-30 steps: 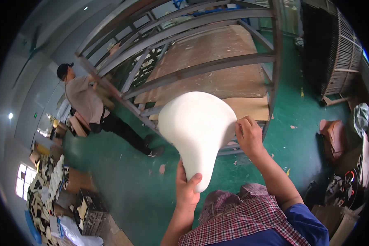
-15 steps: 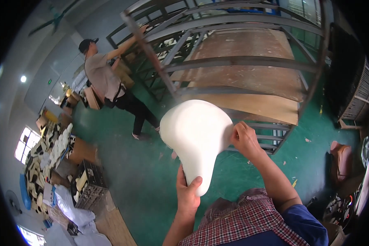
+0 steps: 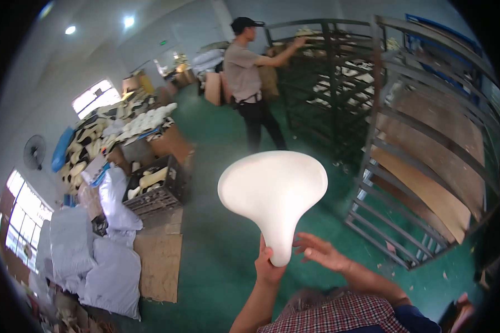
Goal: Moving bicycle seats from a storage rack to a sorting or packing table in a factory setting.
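Note:
A smooth white bicycle saddle [image 3: 272, 188] is held up in front of me, its wide end away and its narrow nose toward me. My left hand [image 3: 269, 266] grips the nose from below, thumb along its left edge. My right hand [image 3: 323, 253] is open just right of the nose, fingers spread and pointing at it; I cannot tell whether a fingertip touches it. The underside of the saddle is hidden.
A metal rack with brown boards [image 3: 428, 183] stands at right. Beyond, a person in a dark cap [image 3: 244, 72] reaches into a dark rack [image 3: 330, 83]. At left are a black crate [image 3: 158, 188], white sacks [image 3: 114, 272], a cardboard sheet [image 3: 160, 266] and a heap of saddle-shaped pieces [image 3: 103, 136].
My view has swung left. My right hand has let go of the saddle's wide end and come down beside the nose, while my left hand keeps its grip.

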Demonstrator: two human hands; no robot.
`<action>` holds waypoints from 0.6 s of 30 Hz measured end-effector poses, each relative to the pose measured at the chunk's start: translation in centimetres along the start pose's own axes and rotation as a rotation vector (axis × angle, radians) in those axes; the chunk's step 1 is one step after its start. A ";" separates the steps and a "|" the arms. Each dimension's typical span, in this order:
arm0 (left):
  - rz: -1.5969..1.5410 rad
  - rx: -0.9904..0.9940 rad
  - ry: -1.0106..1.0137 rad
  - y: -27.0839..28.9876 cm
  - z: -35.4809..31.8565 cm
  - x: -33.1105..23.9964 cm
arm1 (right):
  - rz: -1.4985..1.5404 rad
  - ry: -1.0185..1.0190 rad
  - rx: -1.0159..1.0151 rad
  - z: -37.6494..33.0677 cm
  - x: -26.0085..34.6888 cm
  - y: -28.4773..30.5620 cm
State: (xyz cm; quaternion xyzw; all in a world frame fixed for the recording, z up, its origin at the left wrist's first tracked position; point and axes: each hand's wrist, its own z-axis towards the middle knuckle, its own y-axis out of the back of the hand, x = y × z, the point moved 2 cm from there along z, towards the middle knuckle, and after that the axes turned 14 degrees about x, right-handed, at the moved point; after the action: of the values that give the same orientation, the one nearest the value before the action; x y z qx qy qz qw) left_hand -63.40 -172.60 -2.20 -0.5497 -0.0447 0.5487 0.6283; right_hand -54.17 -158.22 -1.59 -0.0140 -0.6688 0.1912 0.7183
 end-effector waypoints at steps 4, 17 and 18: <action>-0.006 -0.008 -0.060 1.8 -0.1 -4.6 | -0.095 0.000 0.079 7.5 -1.4 -3.4; 0.753 -0.327 -0.144 12.4 2.4 -19.4 | 0.087 -0.040 0.448 29.5 -6.6 -5.3; 0.870 -0.344 -0.229 13.3 2.4 -21.1 | 0.004 -0.061 0.468 31.6 -7.0 -5.0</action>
State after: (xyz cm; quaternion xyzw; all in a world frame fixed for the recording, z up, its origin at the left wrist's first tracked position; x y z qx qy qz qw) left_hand -81.78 -189.39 0.45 -0.5494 0.0306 0.8023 0.2316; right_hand -83.63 -172.36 -3.57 0.1574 -0.6274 0.3427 0.6813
